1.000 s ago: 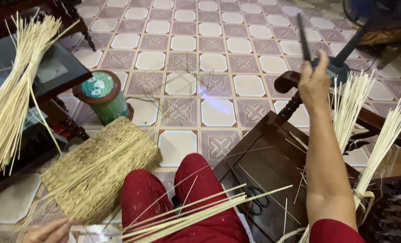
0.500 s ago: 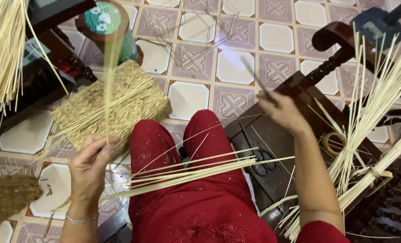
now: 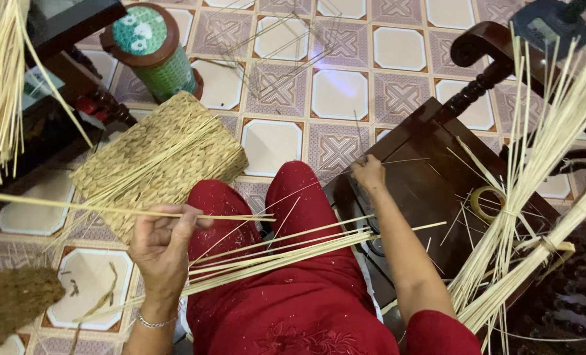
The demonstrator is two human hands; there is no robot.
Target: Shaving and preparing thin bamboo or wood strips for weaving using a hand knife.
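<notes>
My left hand (image 3: 163, 244) pinches a thin pale reed stick (image 3: 76, 208) that lies level and runs off to the left. A bunch of similar sticks (image 3: 276, 253) rests across my lap, over red trousers. My right hand (image 3: 370, 174) is at the near left corner of a dark wooden seat (image 3: 431, 177), fingers closed on a fine thin strand; what that strand is I cannot make out. A woven straw piece (image 3: 158, 158) sits on the tiled floor just beyond my left hand.
Two tied bundles of reeds (image 3: 536, 197) lean over the wooden seat at right, by a roll of tape (image 3: 485, 200). A green round stool (image 3: 153, 49) stands at upper left. More reeds (image 3: 0, 85) hang at far left. A brown fibrous clump (image 3: 13, 302) lies lower left.
My left hand rose and turned its stick from upright to level, pointing left. My right hand came back from the far side of the seat to its near left corner.
</notes>
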